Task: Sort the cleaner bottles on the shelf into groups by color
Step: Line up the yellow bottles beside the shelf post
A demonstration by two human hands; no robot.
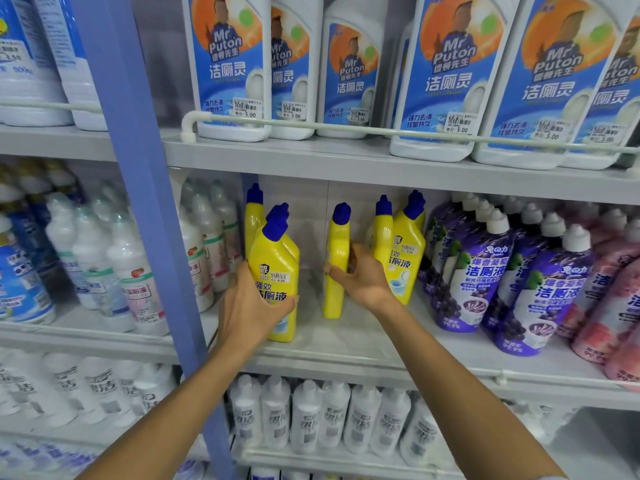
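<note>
On the grey middle shelf (346, 348) the sorting seems to be already far along. The yellow plastic cleaner bottles with dark blue caps all stand in one zone, between the blue upright post (145, 216) on the left and the purple pouch-shaped bottles with white caps (485, 275) on the right. The purple ones stand together, and the pink bottles (613, 299) follow them at the far right, also together. I see no bottle of one colour standing inside another colour's group, though the far rows are partly hidden.

What remains, in my judgement, is the yellow group itself. It is split in two: some bottles at the left, a pair of yellow bottles (405, 251) at the right just beside the purple ones, and a bare gap of shelf between them.

The left hand (249, 306) has its fingers wrapped round the lower body of the near yellow bottle (275, 268), which stands close to the near edge of the shelf. The right hand (363, 275) grasps a second yellow bottle turned edge-on (335, 258), thumb on the left side and fingers on the right side. It is in the gap, near the right pair. I cannot tell if its base touches the shelf.

Probably only these two bottles must be placed so that the yellow group closes.
</note>
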